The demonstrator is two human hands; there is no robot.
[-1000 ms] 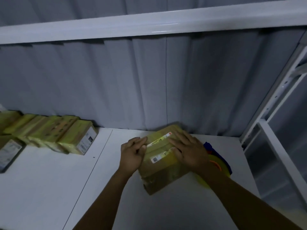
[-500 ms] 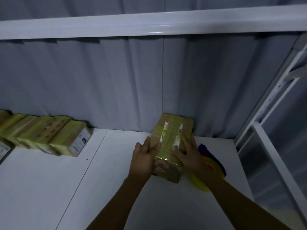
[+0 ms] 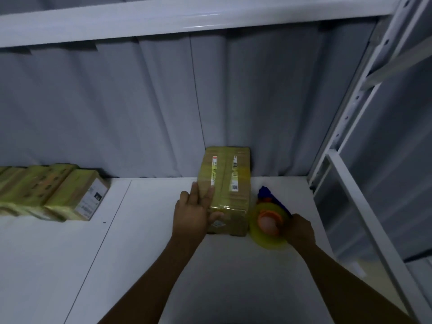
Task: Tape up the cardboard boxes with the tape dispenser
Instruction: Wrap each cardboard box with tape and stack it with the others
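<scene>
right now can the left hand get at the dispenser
Probably not directly. The box stands between the left hand, which lies flat against its left side, and the dispenser on its right, which the right hand seems to grip. The left hand would have to go over or around the box.

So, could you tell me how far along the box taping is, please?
Done: the row of boxes at the left is wrapped in yellow tape. In hand: the left hand steadies the centre box, already partly taped, while the right hand holds the tape dispenser. Left: finishing this box.
</scene>
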